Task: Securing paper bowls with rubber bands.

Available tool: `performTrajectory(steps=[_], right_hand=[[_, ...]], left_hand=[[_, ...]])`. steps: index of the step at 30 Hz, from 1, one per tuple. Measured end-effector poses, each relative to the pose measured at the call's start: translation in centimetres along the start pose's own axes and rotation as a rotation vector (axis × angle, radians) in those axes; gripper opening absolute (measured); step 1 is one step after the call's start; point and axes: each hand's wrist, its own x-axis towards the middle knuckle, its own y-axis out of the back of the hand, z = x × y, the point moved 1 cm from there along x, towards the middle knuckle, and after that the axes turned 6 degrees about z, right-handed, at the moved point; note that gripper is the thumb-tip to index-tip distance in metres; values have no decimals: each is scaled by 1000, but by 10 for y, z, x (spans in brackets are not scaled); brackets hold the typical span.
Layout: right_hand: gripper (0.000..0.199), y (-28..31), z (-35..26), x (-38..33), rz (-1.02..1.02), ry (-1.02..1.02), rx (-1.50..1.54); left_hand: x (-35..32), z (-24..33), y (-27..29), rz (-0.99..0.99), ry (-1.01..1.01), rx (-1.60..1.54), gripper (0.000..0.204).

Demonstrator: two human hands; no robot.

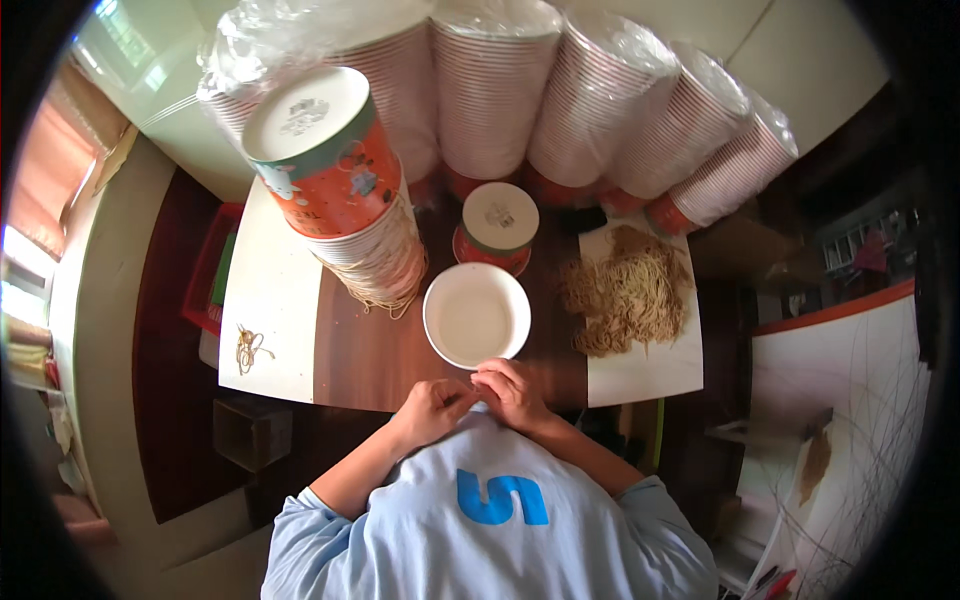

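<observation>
Close to my body, at the table's near edge, my left hand (438, 408) and my right hand (510, 392) meet with fingers pinched together. Whatever they hold is too small or hidden to make out. Just beyond them an open white paper tub (477, 315) stands mouth up, nearest to my right fingertips. Behind it a short orange and green paper tub (500, 217) sits upside down. To the left rises a tall upside-down stack of paper tubs (335, 180), with tan cords hanging around its lower rims. A heap of tan cords (632, 295) lies at the right.
Several tall stacks of paper tubs in clear plastic (493, 95) line the back of the brown and white table (365, 365). A small tangle of cord (250, 348) lies at the table's left. Left of the table is a red crate (208, 270); a white surface (840, 380) stands at the right.
</observation>
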Motion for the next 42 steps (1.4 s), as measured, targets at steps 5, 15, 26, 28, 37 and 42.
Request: performTrajectory(steps=[5, 15, 26, 28, 37, 42], right_hand=[[11, 5, 10, -7, 13, -78, -79], [11, 67, 29, 12, -202, -87, -34], [72, 70, -29, 71, -376, -403, 443], [73, 46, -37, 82, -354, -455, 724], [14, 41, -18, 79, -318, -659, 376], [15, 53, -8, 70, -220, -649, 419]], left_hand=[[-9, 21, 6, -146, 47, -50, 13], [-13, 3, 92, -298, 116, 426, 24], [11, 53, 88, -129, 206, -51, 28], [25, 67, 68, -184, 121, -102, 27], [40, 36, 53, -328, 587, -846, 42], [26, 11, 53, -422, 641, -780, 38]])
